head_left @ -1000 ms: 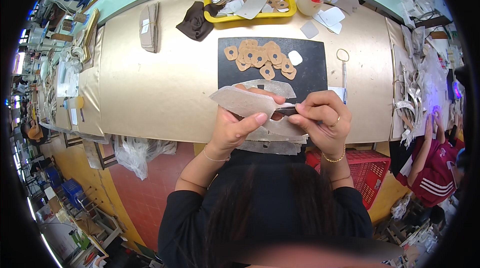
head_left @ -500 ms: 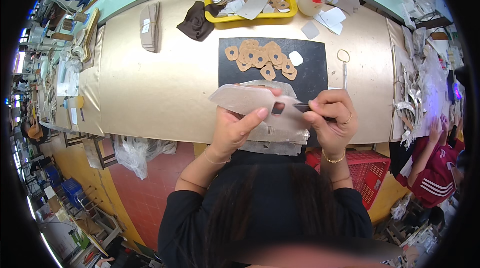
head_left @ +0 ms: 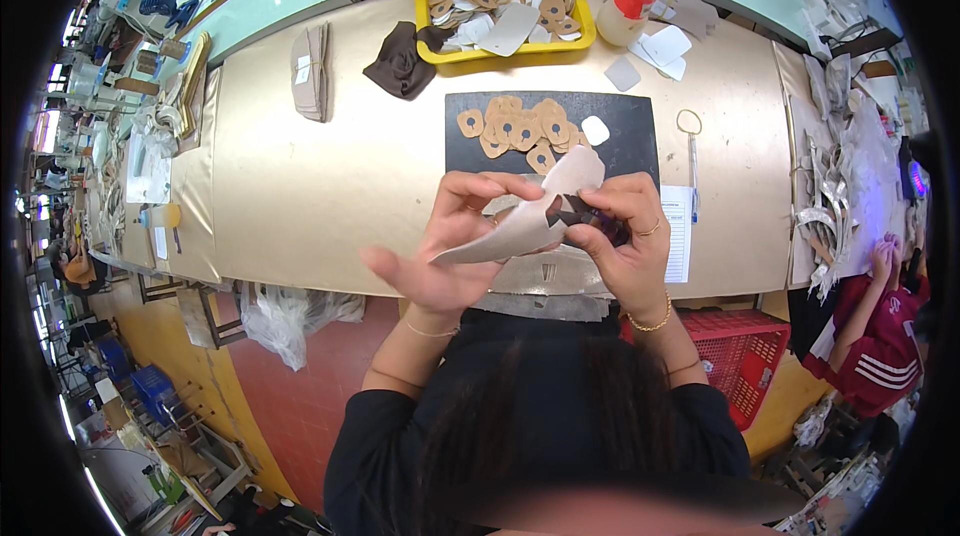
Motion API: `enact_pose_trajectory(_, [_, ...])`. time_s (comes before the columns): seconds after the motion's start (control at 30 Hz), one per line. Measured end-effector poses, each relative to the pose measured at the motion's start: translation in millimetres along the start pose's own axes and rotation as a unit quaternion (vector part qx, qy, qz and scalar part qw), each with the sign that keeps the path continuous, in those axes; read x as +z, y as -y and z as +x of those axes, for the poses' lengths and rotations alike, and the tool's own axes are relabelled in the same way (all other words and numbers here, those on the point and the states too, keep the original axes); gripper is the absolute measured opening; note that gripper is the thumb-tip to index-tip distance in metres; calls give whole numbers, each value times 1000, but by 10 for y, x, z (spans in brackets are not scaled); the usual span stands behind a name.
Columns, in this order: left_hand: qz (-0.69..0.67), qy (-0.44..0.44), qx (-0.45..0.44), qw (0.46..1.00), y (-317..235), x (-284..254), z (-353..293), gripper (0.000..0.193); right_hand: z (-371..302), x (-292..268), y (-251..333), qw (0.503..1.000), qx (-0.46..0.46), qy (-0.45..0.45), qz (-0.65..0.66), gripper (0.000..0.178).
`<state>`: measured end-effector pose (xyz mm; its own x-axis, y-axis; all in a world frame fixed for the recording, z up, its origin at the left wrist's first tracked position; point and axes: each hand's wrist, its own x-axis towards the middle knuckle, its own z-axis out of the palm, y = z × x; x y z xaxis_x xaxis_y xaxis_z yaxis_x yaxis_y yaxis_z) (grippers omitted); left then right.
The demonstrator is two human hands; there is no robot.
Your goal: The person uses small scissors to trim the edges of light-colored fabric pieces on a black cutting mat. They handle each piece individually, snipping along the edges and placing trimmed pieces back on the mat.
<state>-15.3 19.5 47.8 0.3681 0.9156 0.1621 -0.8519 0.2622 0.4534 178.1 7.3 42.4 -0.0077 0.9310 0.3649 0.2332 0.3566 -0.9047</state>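
Note:
A light beige sheet piece (head_left: pixel 500 236) with a cut-out opening is held up and bent over the near edge of the table. My left hand (head_left: pixel 455 231) supports it with the fingers at its edge, the thumb stretched out to the left. Closed at the opening, my right hand (head_left: pixel 630 226) grips a small dark tool (head_left: pixel 572 208), mostly hidden by the fingers, so its exact kind is unclear. Below the hands lies a stack of similar pale pieces (head_left: pixel 550 281). Beyond them, tan pieces with keyhole cut-outs (head_left: pixel 525 126) lie on a black board (head_left: pixel 640 141), beside a white rounded piece (head_left: pixel 595 131).
A yellow basket (head_left: pixel 425 1) of cut pieces stands at the back, next to a bottle (head_left: pixel 630 6). Brown cloth (head_left: pixel 400 66) and a tied bundle (head_left: pixel 312 76) lie left; a printed sheet (head_left: pixel 677 236) lies right. A red crate (head_left: pixel 745 351) sits below; a co-worker (head_left: pixel 870 326) is at right.
The beige piece has been turned and tilted more upright. My left thumb has come off it and spread left. My right hand has moved slightly left and closer to my left hand.

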Motion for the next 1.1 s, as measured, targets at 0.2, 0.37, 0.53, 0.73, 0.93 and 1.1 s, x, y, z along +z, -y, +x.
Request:
enact_pose_trajectory(0.2, [90,-78,-61,991,-107,-46,7,51,105,-93,-26,990,-86,70,-84,36])
enact_pose_trajectory(0.37, [193,-149,-54,968,32,-36,10,33,128,-70,-25,986,-84,40,-137,34])
enact_pose_trajectory(0.53, [223,-192,-83,952,99,-67,12,35,67,-55,-44,991,-54,7,-122,32])
enact_pose_trajectory(0.73, [264,-160,-64,949,126,-29,-29,38,35,-1,-96,989,-65,4,-130,32])
enact_pose_trajectory(0.93, [259,-147,-61,953,134,-27,-17,42,62,-35,-101,985,-96,1,-145,30])
enact_pose_trajectory(1.1, [235,-155,-75,956,146,-5,-26,44,59,-34,-76,986,-97,-17,-134,29])
